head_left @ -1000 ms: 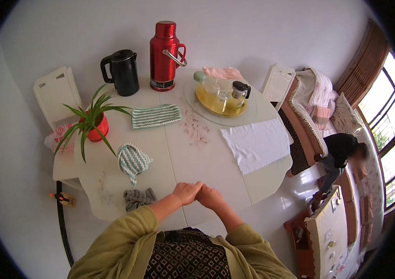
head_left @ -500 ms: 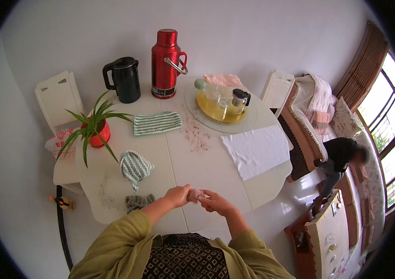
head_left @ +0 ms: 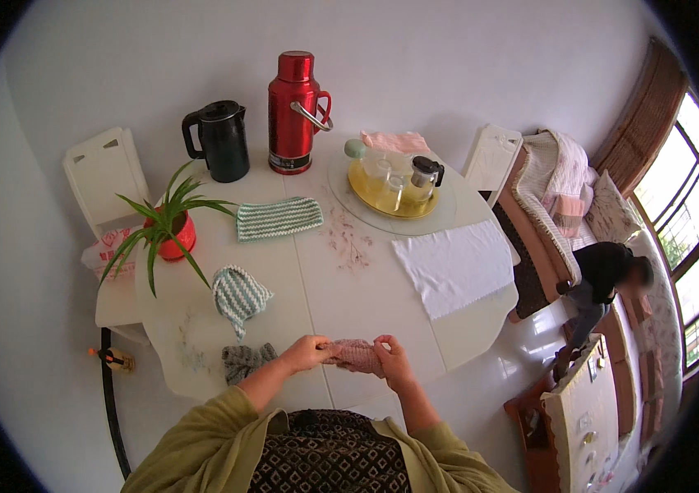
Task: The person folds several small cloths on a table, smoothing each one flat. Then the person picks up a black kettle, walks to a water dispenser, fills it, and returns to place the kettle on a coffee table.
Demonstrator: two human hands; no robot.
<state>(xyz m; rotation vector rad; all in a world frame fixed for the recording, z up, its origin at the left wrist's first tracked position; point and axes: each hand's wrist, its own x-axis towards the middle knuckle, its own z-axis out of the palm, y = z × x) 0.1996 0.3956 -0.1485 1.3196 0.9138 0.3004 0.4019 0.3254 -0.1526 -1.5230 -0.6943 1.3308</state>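
Observation:
At the near edge of the white table (head_left: 374,296), my left hand (head_left: 304,352) and my right hand (head_left: 390,361) grip a pink knitted cloth (head_left: 353,356) at either end, stretched between them. Just left of my left hand lies a grey fluffy cloth (head_left: 244,361), with a bunched green-and-white striped cloth (head_left: 240,298) above it. A flat striped cloth (head_left: 279,218) lies farther back, and a white cloth (head_left: 452,267) is spread at the right. A potted plant (head_left: 173,234) in a red pot stands at the left.
Behind stand a black kettle (head_left: 222,144), a red flask (head_left: 290,123) and a gold tray (head_left: 403,204) holding glassware, with a pink cloth (head_left: 390,140) beyond. White chairs (head_left: 103,181) flank the table. At right, a person (head_left: 600,287) bends between a sofa and low table (head_left: 575,415).
My hands have moved apart, revealing more of the pink cloth now drawn out between them. My right hand has shifted slightly rightward. The person at right has barely moved.

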